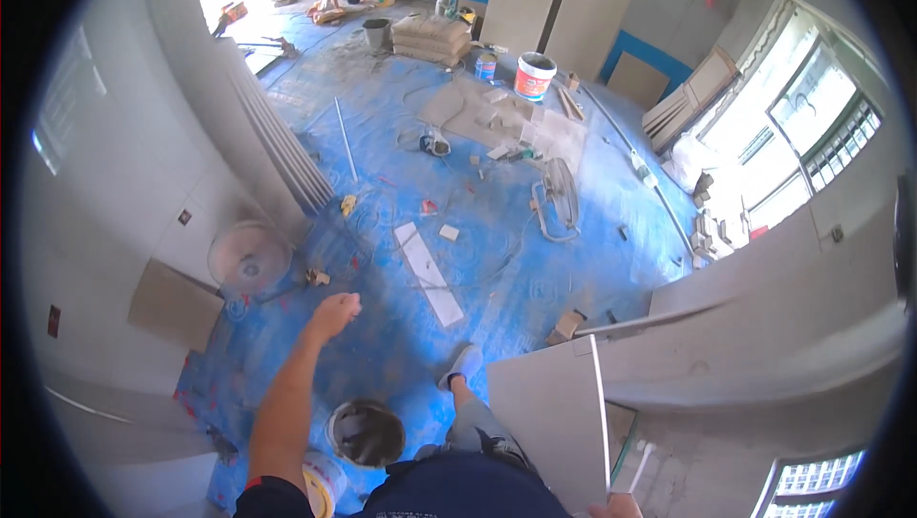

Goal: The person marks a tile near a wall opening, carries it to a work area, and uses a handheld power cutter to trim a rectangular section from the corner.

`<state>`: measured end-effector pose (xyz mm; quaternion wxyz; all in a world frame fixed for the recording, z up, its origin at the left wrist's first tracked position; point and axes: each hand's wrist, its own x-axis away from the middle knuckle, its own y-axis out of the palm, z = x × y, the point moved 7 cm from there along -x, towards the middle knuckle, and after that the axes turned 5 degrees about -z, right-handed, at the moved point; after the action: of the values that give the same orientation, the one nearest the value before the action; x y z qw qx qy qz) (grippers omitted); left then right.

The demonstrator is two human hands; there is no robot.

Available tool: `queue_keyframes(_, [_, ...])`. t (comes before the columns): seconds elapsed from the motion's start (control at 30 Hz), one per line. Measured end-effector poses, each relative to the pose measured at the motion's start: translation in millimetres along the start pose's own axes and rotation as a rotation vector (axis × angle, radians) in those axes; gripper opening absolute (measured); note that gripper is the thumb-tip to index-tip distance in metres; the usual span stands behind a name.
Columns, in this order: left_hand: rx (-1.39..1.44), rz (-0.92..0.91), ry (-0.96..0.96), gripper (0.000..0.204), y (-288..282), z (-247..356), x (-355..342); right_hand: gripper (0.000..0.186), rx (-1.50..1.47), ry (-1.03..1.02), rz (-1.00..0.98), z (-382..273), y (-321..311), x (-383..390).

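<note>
My left hand (336, 316) is stretched out ahead over the blue floor covering, fingers curled into a loose fist, with nothing showing in it. At the lower edge my right hand (617, 506) is closed at the rim of a large flat grey panel (543, 411), which stands tilted along my right side. Part of that hand is cut off by the picture's edge. A bucket of grey mix (366, 433) stands by my left leg, beside a white tub (325, 485) partly covered by my arm.
A white strip (428, 274) lies on the floor ahead. Beyond it are a floor fan (560, 198), a white-and-red bucket (535, 76) and stacked sacks (430, 38). A round fan-like disc (250, 258) and a brown board (176, 306) lean at the left wall. Cords cross the floor.
</note>
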<state>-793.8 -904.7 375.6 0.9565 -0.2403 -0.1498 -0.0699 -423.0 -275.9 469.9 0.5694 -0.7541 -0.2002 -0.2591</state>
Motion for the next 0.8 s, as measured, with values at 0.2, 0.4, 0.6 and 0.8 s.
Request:
queue_keyframes(0.2, [-0.511,0.014,-0.151,0.022,-132,-170,-21,0.036,0.192,-0.245,-0.254,-101,-91,-193])
queue_keyframes(0.4, [0.582,0.113,-0.874,0.014,12,-212,18,0.045,0.162,0.023,-0.274,-118,-221,-342])
queue_keyframes(0.6, [0.503,-0.318,-0.804,0.006,-16,-199,-115,0.059,-0.001,0.235,-0.285,-175,-342,-480])
queue_keyframes(0.8, [0.157,0.08,-0.884,0.022,-214,-195,-447,0.04,-0.175,0.224,-0.298,-210,-420,-610])
